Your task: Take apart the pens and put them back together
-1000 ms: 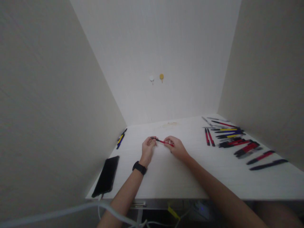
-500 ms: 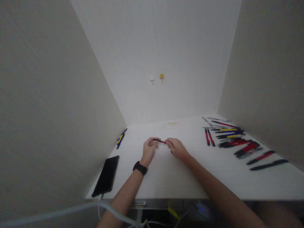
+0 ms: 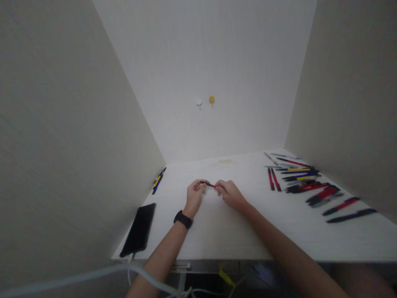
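A black-and-red pen (image 3: 211,185) is held between both my hands over the middle of the white desk (image 3: 229,231). My left hand (image 3: 195,192), with a black watch on its wrist, pinches the pen's black end. The red end sits in the fingers of my right hand (image 3: 229,193), which partly hide it. Two red pens (image 3: 273,179) lie side by side on the desk to the right of my right hand.
Along the right wall lies a spread of several red, black, blue and yellow pens (image 3: 322,193). A few pens (image 3: 159,181) lie by the left wall. A black phone (image 3: 139,229) with a white cable (image 3: 108,270) rests at front left. Two hooks (image 3: 211,99) are on the back wall.
Almost nothing differs. The fingers of my right hand have shifted slightly at the red end of the pen; my left hand keeps its place.
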Available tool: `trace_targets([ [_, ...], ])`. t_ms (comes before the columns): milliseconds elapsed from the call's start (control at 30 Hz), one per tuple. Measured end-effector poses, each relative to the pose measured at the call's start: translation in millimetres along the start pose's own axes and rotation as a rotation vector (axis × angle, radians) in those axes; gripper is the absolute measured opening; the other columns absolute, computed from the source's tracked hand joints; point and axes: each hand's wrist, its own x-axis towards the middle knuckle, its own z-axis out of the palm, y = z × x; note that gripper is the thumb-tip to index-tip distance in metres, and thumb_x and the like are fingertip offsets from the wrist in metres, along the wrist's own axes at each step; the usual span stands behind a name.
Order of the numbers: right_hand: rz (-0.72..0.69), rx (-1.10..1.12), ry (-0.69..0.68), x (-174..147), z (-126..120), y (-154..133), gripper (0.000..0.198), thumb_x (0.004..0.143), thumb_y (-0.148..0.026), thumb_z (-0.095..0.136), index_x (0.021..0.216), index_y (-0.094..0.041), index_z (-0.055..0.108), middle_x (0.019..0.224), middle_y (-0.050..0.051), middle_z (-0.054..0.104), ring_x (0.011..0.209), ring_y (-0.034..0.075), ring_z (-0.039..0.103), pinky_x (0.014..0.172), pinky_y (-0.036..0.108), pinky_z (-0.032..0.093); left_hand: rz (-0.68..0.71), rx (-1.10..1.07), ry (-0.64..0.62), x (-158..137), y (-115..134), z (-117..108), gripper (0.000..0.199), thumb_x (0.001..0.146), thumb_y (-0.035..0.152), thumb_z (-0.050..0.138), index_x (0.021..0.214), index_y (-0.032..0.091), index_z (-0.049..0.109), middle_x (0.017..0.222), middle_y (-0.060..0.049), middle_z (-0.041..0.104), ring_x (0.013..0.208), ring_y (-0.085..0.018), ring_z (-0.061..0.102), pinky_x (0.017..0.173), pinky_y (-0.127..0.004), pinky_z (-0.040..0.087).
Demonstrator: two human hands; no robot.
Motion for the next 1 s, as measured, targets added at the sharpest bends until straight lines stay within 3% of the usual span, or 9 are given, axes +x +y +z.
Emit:
trace_targets([
  [100, -0.012, -0.003, 0.02, 0.0, -1.5, -2.8, 0.02, 0.092, -0.027, 0.045, 0.083, -0.02, 0.061, 0.063, -0.002, 0.063, 0.061, 0.013, 0.056, 0.07, 0.025, 0.035, 0.0, -0.016, 0.034, 0.2, 0.3, -0.4, 0.024, 0.072, 0.034, 0.07, 0.086, 0.015, 0.068, 0.085, -0.006, 0.069, 0.058, -0.008, 0.049, 0.056, -0.021, 0.037],
  [233, 0.01, -0.044, 0.11, 0.4, -1.2, -3.7, 0.012, 0.083, -0.031, 0.061, 0.085, -0.02, 0.06, 0.071, 0.0, 0.066, 0.065, 0.014, 0.056, 0.069, 0.026, 0.035, -0.002, -0.018, 0.048, 0.2, -0.1, -1.0, 0.024, 0.071, 0.033, 0.07, 0.087, 0.015, 0.068, 0.085, -0.005, 0.068, 0.058, -0.008, 0.048, 0.056, -0.021, 0.037],
  [433, -0.032, -0.066, 0.001, 0.8, -1.6, -5.8, 0.027, 0.093, -0.023, 0.043, 0.072, -0.019, 0.059, 0.06, -0.003, 0.062, 0.062, 0.012, 0.056, 0.077, 0.028, 0.033, -0.005, -0.024, 0.03, 0.4, -1.1, -1.4, 0.024, 0.072, 0.034, 0.07, 0.085, 0.014, 0.067, 0.084, -0.005, 0.067, 0.059, -0.008, 0.047, 0.056, -0.02, 0.037],
  [567, -0.007, -0.129, 0.09, -0.3, -1.2, -7.8, 0.017, 0.088, -0.035, 0.056, 0.088, -0.019, 0.058, 0.076, 0.001, 0.066, 0.074, 0.016, 0.057, 0.078, 0.029, 0.032, -0.007, -0.034, 0.046, 0.9, -2.5, -2.0, 0.026, 0.072, 0.034, 0.07, 0.087, 0.014, 0.066, 0.082, -0.005, 0.066, 0.058, -0.007, 0.046, 0.055, -0.02, 0.036],
  [633, -0.012, -0.149, 0.097, -0.5, -0.6, -7.0, 0.018, 0.085, -0.036, 0.061, 0.085, -0.019, 0.057, 0.079, 0.002, 0.066, 0.076, 0.017, 0.056, 0.077, 0.029, 0.032, -0.008, -0.03, 0.041, 0.7, -2.9, -2.2, 0.025, 0.072, 0.034, 0.07, 0.086, 0.014, 0.066, 0.081, -0.004, 0.066, 0.057, -0.007, 0.045, 0.055, -0.02, 0.035],
  [767, -0.052, -0.162, 0.013, -0.1, -0.9, -6.0, 0.025, 0.093, -0.027, 0.047, 0.073, -0.019, 0.057, 0.067, 0.0, 0.062, 0.069, 0.015, 0.055, 0.077, 0.029, 0.03, 0.001, -0.03, 0.015, 0.2, -2.7, -2.3, 0.024, 0.073, 0.034, 0.069, 0.086, 0.014, 0.066, 0.083, -0.005, 0.067, 0.057, -0.007, 0.046, 0.055, -0.02, 0.036],
  [933, -0.046, -0.164, 0.075, -0.5, -2.0, -7.6, 0.018, 0.089, -0.037, 0.056, 0.088, -0.019, 0.058, 0.078, 0.002, 0.066, 0.075, 0.016, 0.056, 0.078, 0.03, 0.03, -0.007, -0.038, 0.061, 0.0, -2.0, -1.8, 0.026, 0.071, 0.036, 0.071, 0.085, 0.014, 0.066, 0.076, -0.003, 0.065, 0.055, -0.007, 0.045, 0.055, -0.021, 0.035],
  [1000, -0.045, -0.17, 0.064, -0.4, -2.2, -7.2, 0.017, 0.089, -0.035, 0.056, 0.083, -0.019, 0.058, 0.077, 0.002, 0.065, 0.074, 0.016, 0.055, 0.078, 0.03, 0.03, -0.008, -0.039, 0.064, -0.2, -2.1, -1.3, 0.025, 0.071, 0.036, 0.071, 0.083, 0.014, 0.066, 0.071, -0.001, 0.063, 0.055, -0.007, 0.044, 0.054, -0.021, 0.034],
])
